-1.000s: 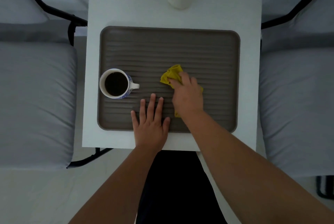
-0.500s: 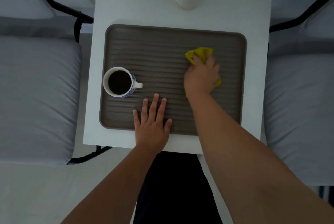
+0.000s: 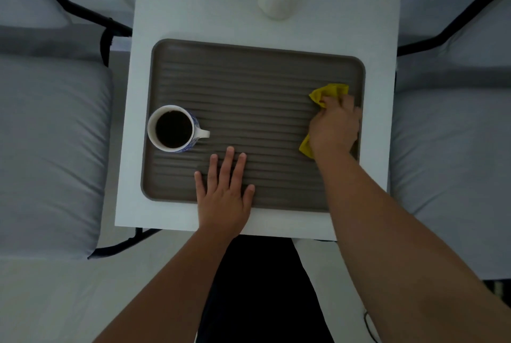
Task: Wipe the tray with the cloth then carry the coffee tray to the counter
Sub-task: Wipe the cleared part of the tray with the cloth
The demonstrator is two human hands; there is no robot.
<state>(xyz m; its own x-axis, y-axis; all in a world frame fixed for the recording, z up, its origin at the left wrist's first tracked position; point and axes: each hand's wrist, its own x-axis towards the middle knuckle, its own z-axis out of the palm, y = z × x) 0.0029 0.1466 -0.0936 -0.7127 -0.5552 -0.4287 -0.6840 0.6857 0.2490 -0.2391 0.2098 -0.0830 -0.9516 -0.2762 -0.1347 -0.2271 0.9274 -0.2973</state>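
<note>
Yellow cloth [image 3: 330, 92] bunched in right hand [image 3: 334, 128], left hand [image 3: 224, 193] flat on ribbed tray [image 3: 249, 88]: a leftward stroke risks tipping the full coffee cup [image 3: 173, 129].

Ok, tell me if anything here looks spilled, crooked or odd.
Nothing spilled. The tray sits slightly crooked on the table, and the full cup stands right at its left edge.

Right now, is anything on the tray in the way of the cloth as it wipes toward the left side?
Yes. The coffee mug stands on the tray at its left edge, and the left hand presses flat on the near edge. The right hand holds the cloth at the far right; the ribbed middle between is bare.
</note>
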